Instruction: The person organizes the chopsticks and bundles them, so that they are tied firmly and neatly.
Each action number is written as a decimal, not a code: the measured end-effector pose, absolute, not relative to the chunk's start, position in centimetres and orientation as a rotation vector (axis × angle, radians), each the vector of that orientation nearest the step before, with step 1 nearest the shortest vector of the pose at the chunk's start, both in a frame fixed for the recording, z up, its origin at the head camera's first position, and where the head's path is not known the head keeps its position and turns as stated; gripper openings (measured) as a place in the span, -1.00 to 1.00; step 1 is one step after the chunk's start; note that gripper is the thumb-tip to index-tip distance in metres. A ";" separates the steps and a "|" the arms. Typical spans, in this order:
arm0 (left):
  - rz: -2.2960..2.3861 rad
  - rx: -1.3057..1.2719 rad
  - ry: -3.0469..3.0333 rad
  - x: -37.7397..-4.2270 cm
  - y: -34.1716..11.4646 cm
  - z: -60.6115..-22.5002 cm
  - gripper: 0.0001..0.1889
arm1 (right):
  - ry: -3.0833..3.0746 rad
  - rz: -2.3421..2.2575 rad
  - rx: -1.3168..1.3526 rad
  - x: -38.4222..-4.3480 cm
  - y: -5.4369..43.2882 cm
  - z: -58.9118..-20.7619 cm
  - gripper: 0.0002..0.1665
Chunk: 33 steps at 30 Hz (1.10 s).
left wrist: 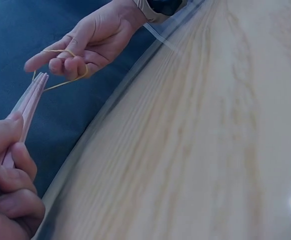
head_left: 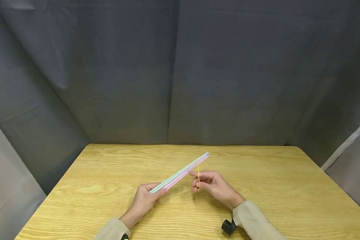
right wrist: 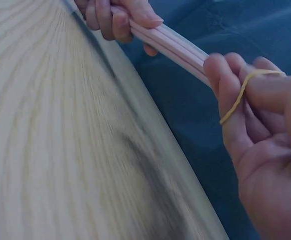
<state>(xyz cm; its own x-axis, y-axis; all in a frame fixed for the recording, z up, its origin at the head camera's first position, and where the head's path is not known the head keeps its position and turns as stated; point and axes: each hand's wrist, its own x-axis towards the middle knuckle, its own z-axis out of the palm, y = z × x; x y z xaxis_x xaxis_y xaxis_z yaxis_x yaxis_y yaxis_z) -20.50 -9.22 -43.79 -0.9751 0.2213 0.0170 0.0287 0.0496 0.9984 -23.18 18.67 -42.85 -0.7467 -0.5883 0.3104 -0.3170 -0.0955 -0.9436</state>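
My left hand [head_left: 145, 201] grips the lower end of a bundle of pale green and pink straws [head_left: 178, 174], thumb on top. The bundle slants up to the right, its far end free. Around that far end passes a yellow rubber band [head_left: 198, 173], stretched down to my right hand [head_left: 214, 186]. In the left wrist view, the rubber band [left wrist: 68, 82] runs from the straws [left wrist: 33, 97] round the right fingers, with the thumb against it. Seen from the right wrist, the band [right wrist: 240, 97] crosses the curled fingers, which overlap the bundle's end [right wrist: 185, 55].
Both hands are above a wooden table [head_left: 108, 173] with rounded far corners. Dark grey cloth [head_left: 132, 83] hangs behind it and along the sides. A small black device [head_left: 228, 227] sits by the right sleeve [head_left: 255, 220].
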 end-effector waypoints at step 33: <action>2.079 0.280 2.313 -19.9 -8.1 -43.9 -0.70 | 1.573 -2.818 -0.180 -20.4 14.1 -40.6 0.02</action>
